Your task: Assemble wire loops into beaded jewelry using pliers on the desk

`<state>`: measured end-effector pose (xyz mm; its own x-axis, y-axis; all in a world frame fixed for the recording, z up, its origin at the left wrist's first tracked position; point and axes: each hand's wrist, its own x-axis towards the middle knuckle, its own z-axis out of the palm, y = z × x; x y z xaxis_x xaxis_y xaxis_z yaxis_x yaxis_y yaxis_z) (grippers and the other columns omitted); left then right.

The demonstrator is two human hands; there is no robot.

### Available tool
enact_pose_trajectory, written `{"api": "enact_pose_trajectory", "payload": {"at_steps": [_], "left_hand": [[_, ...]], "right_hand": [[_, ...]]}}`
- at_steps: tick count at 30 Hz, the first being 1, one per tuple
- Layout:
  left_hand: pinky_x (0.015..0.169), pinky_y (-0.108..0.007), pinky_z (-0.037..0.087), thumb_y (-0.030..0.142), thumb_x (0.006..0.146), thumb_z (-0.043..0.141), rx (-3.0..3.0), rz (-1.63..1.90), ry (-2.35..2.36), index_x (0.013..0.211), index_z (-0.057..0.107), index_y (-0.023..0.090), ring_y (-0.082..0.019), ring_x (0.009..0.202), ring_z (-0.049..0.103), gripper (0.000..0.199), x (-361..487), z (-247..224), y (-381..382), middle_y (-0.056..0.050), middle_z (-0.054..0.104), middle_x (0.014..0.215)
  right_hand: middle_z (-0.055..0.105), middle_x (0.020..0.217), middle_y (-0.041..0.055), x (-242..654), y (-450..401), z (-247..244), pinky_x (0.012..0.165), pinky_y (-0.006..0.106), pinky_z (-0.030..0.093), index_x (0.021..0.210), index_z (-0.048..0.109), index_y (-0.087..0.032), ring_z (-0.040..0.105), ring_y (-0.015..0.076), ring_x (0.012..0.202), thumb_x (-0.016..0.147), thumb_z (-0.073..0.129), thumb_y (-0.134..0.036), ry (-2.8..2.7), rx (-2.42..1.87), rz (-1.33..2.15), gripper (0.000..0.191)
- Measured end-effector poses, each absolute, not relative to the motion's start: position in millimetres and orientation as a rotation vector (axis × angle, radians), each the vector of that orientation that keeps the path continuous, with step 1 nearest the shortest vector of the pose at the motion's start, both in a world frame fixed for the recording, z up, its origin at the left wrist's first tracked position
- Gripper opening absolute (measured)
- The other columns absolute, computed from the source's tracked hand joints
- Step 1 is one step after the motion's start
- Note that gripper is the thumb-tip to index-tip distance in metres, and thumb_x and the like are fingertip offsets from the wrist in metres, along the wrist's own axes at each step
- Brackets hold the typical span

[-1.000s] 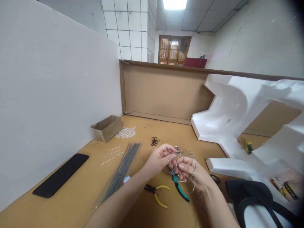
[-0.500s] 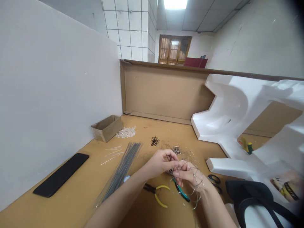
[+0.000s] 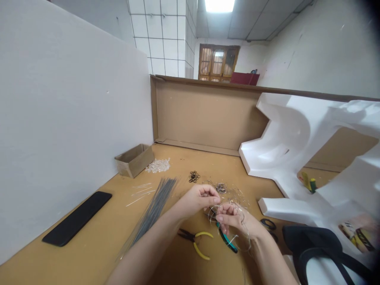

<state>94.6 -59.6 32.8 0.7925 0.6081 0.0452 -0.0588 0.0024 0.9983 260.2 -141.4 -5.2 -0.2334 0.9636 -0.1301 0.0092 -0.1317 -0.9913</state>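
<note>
Left to right, lower centre of frame. I see left hand (image 3: 197, 198) pinched shut on thin wire coil (image 3: 230, 221), lower than second ago. Coil hangs at centre, above bench (image 3: 97, 241). Right hand (image 3: 234, 218) fingers curled closed round same coil, now just over teal pliers (image 3: 227, 239); loops gathered tighter.

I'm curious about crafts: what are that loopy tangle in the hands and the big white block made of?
The tangle looks like thin bare metal wire: silvery, glinting, holding springy loops. The white block looks like moulded polystyrene foam: matte, thick, with rounded cut-outs.
</note>
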Motion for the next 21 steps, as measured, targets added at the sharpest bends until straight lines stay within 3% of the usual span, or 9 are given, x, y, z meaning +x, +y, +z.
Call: {"api": "enact_pose_trajectory", "payload": {"at_steps": [21], "left_hand": [[0.045,-0.017,0.041,0.036,0.069,0.07,1.302,0.483,0.292,0.077,0.055,0.011,-0.004,0.043,0.048,0.03,100.3,20.6,-54.8,0.002,0.057,0.06]], "right_hand": [[0.054,0.055,-0.0046,266.2,-141.9,-11.1,0.046,0.021,0.04,0.068,0.053,-0.017,0.052,0.0086,0.045,0.072,0.067,-0.034,-1.28,-1.052,1.54,0.023]]}}
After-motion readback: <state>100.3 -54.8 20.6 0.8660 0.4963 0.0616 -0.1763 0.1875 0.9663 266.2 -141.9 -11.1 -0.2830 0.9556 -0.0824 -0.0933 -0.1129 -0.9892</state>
